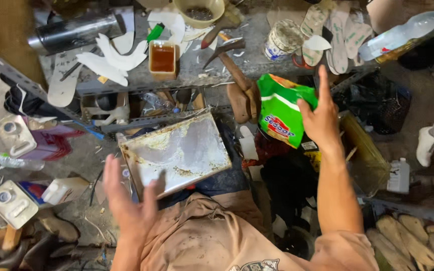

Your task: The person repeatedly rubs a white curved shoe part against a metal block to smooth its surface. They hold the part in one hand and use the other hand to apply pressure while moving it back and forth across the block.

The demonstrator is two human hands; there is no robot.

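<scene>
Left hand [129, 200] beside stained board [177, 150], cluttered bench [192, 75]

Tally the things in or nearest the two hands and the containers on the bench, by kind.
Green packets: 1, green packet in the right hand
Metal boards: 1, stained board by the open left hand
Hammers: 1, hammer
Amber-liquid tubs: 1, tub
Tin cans: 1, can
Clear bottles on the bench: 1, bottle
Total: 6

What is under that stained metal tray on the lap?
The metal tray rests on the person's lap, over dark blue cloth showing past its lower edge. The left hand hovers near its corner. Anything else beneath is covered.
</scene>
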